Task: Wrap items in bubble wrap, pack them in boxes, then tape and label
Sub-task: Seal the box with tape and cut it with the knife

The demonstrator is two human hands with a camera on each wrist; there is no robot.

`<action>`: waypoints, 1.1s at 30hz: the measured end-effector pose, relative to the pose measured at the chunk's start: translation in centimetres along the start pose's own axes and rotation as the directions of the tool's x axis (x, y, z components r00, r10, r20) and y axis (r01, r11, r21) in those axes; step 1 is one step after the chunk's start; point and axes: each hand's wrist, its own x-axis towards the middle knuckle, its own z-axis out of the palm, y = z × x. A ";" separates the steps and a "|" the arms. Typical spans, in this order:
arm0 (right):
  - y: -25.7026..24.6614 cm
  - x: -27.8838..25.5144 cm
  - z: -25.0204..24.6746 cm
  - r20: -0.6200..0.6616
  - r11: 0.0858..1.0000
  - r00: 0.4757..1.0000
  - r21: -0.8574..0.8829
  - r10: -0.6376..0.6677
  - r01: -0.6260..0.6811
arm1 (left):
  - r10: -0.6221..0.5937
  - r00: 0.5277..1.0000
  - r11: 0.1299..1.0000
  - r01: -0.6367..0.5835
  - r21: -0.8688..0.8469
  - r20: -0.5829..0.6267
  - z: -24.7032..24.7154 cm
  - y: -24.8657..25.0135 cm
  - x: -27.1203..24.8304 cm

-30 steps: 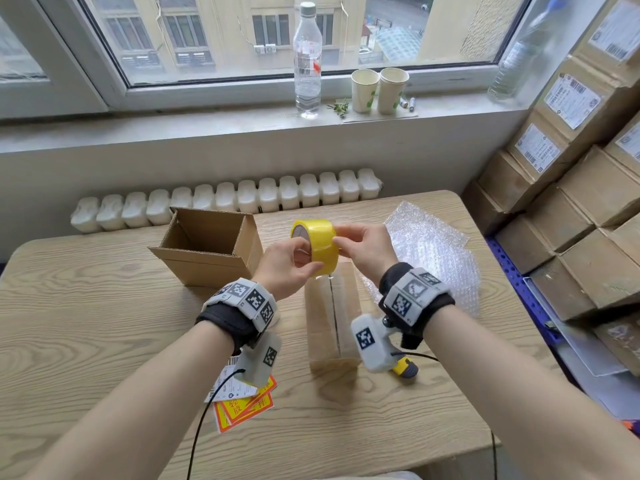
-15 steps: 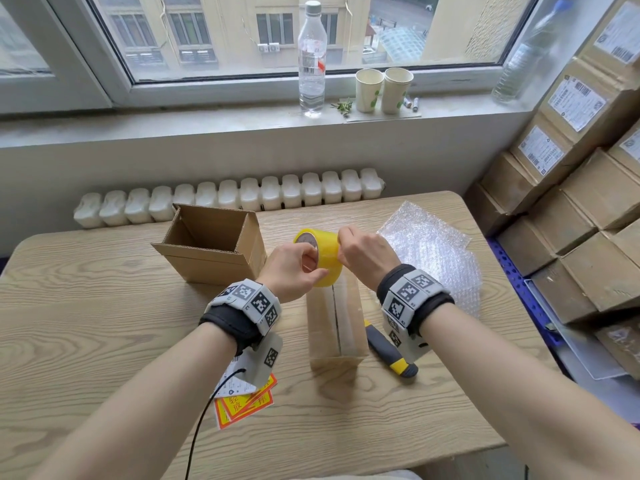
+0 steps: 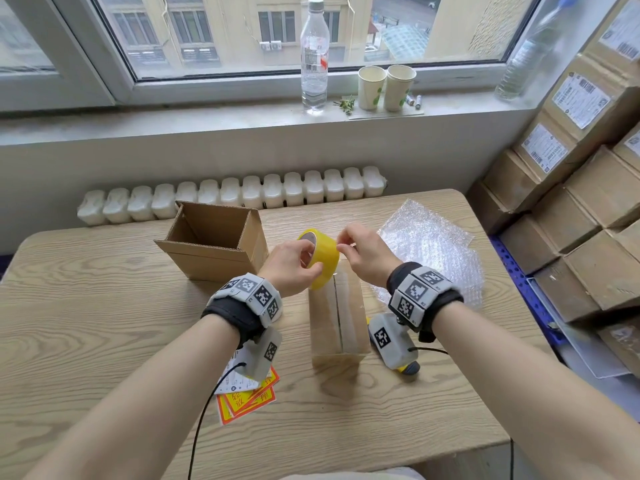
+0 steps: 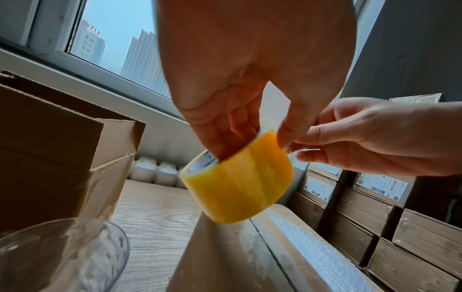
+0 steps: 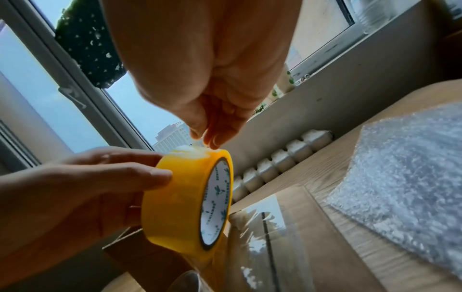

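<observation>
Glossy yellow roll of packing tape [image 3: 320,259], held above the closed, tape-sealed cardboard box [image 3: 337,320] on the wood-grain surface [image 3: 104,327]. Left hand [image 3: 292,266] grips the roll, fingers through its core; right hand [image 3: 365,252] pinches the loose, nearly transparent tape end. A yellow-handled tool [image 3: 408,368] lies mostly hidden under the right wrist. Crinkled bubble wrap sheet [image 3: 433,251] lies just beside the box.

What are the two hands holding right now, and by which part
The left hand grips the yellow tape roll, fingers in its core, thumb outside. The right hand pinches the tape's loose end at the roll's top.
</observation>
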 end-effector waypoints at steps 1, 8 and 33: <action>0.0 0.0 0.2 -0.001 1.000 1.000 0.024 0.018 -0.018 | -0.003 1.000 1.000 0.003 0.002 -0.001 -0.1 0.0 0.1; 0.0 0.3 0.0 -0.010 0.937 0.976 0.283 0.216 -0.204 | 0.007 1.000 1.000 -0.007 -0.020 -0.009 -0.1 -0.5 0.2; -1.4 1.0 0.4 0.065 0.852 0.964 0.456 0.258 -0.259 | -0.081 0.994 0.992 0.087 -0.088 0.068 -0.8 -2.2 0.2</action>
